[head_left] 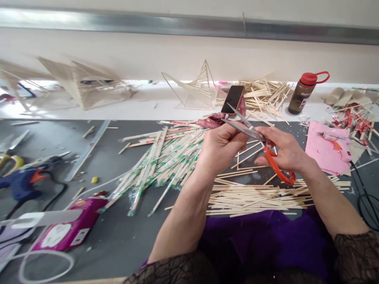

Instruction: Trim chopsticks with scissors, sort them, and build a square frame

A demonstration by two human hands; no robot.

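My right hand (288, 148) grips a pair of scissors (276, 165) with orange handles. Their blades are parted and point up and to the left. Close against the lower blade, my left hand (219, 150) has its fingers curled together; whatever they pinch is hidden. Below both hands lies a pile of bare wooden sticks (254, 199). To the left of my left hand spreads a heap of chopsticks in clear and green wrappers (166, 161). Just beyond the blade tips rests a black-screened phone (232, 98), beside a dark red lanyard (211, 121).
On the white ledge stand a stick-frame model (204, 88), a stick heap (263, 94) and a red-capped bottle (302, 92). A glue gun (337, 142) lies on pink foam (318, 154) at right. At left are a blue glue gun (23, 183) and a magenta box (74, 221) with cables.
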